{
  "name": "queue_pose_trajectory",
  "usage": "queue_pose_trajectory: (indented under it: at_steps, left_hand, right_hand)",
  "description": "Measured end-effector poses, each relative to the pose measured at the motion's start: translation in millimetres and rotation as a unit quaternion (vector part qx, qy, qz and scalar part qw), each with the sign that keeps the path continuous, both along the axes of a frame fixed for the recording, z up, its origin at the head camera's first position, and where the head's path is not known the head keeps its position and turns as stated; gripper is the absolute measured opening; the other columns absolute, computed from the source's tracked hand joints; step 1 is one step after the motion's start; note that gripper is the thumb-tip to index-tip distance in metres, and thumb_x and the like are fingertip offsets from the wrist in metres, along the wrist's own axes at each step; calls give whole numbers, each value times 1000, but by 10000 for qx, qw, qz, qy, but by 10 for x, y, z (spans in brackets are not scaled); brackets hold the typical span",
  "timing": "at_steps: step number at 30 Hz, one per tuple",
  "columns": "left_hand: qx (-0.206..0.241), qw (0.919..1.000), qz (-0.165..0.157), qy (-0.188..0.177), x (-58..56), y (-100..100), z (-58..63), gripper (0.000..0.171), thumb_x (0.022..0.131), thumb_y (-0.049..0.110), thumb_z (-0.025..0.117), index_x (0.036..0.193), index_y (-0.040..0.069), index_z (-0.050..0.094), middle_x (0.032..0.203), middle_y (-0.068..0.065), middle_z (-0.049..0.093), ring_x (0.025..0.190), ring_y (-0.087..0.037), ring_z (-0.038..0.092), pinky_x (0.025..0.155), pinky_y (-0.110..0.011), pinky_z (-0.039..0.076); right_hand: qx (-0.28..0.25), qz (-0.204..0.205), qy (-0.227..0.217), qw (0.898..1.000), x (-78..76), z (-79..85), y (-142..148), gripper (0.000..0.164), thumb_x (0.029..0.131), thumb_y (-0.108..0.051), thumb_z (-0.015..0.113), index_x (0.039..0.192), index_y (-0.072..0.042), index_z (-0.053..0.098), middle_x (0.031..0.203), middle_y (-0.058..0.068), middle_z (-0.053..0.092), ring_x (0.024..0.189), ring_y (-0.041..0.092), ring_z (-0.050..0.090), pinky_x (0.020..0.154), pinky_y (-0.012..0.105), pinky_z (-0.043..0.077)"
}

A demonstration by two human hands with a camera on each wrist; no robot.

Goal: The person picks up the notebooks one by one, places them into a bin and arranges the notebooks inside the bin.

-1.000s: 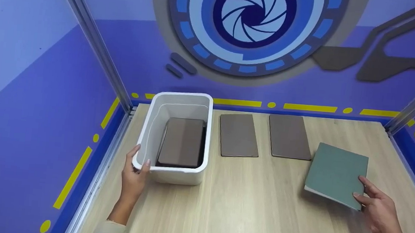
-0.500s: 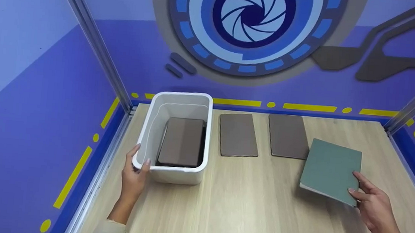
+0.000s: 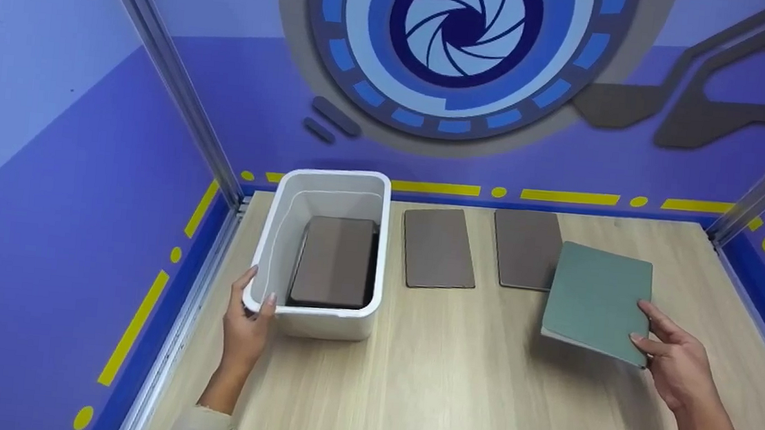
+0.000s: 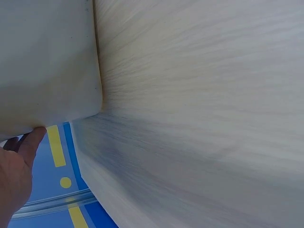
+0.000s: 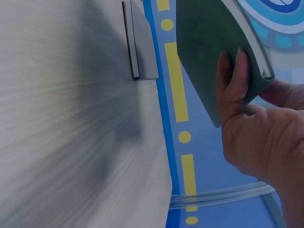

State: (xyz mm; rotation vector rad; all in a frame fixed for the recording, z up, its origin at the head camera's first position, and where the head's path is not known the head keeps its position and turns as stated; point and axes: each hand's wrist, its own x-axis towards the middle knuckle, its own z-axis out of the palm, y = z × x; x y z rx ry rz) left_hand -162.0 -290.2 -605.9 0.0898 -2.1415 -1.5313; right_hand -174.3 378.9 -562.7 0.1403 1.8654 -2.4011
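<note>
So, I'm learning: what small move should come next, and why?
Probably carry the green rectangular book, held raised in the right hand, left toward the white plastic bin: the left hand grips it, and a brown rectangular book lies inside.

Rightmost brown book (image 3: 525, 250) partly out of sight behind green book (image 3: 598, 303)

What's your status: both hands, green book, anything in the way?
Left hand gripping white bin by its rim. Right hand pinching green book, clear of the table. Two brown books flat on table right of bin, seemingly no obstacle.
</note>
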Motion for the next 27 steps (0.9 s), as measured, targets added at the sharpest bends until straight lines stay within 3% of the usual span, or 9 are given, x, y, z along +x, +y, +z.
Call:
queue_pose_trajectory:
  at_steps: [9, 16, 18, 21, 24, 27]
  left_hand:
    - [-18, 10000, 40, -22, 4, -5, -9, 64, 99, 7, 69, 159, 13, 47, 139, -22, 65, 108, -9, 60, 87, -12, 49]
    - [-43, 10000, -22, 41, 0, -10, -15, 64, 98, 8, 69, 159, 13, 47, 103, -13, 64, 82, -4, 60, 69, -17, 51]
    - [-51, 10000, -9, 54, 1, -10, -15, 64, 98, 8, 69, 158, 13, 48, 101, -12, 64, 80, -4, 60, 69, -17, 51]
    - [-32, 10000, 12, 18, 8, -13, -14, 64, 98, 8, 70, 158, 14, 48, 108, -14, 66, 82, -4, 61, 70, -17, 51]
    - [-20, 10000, 10, -19, 12, -14, -14, 65, 98, 9, 70, 159, 14, 48, 114, -18, 67, 85, -4, 62, 71, -17, 52]
    - [-9, 10000, -25, -25, 10, -12, -10, 65, 98, 9, 70, 159, 14, 47, 112, -18, 67, 83, -4, 62, 70, -18, 53]
  right_hand:
    - [117, 120, 202, 9997, -84, 86, -146, 72, 103, 7, 61, 167, -9, 33, 127, -23, 62, 113, -9, 63, 86, 19, 57]
    - [169, 208, 255, 9993, -131, 117, -247, 71, 104, 5, 60, 167, -9, 32, 132, -20, 56, 115, -8, 62, 86, 21, 58]
    - [250, 218, 196, 9993, -144, 122, -279, 71, 104, 4, 60, 168, -9, 31, 140, -16, 51, 117, -9, 60, 87, 21, 57]
    - [437, 259, 131, 9986, -165, 133, -334, 72, 105, 1, 60, 169, -8, 28, 158, 5, 41, 119, -10, 56, 89, 19, 56]
    - [647, 294, 91, 9974, -192, 152, -395, 75, 105, -1, 61, 169, -5, 22, 169, 23, 20, 120, -11, 53, 91, 17, 55]
    - [738, 346, 43, 9967, -223, 180, -460, 76, 106, -2, 61, 170, -4, 19, 173, 29, 6, 122, -9, 51, 92, 16, 54]
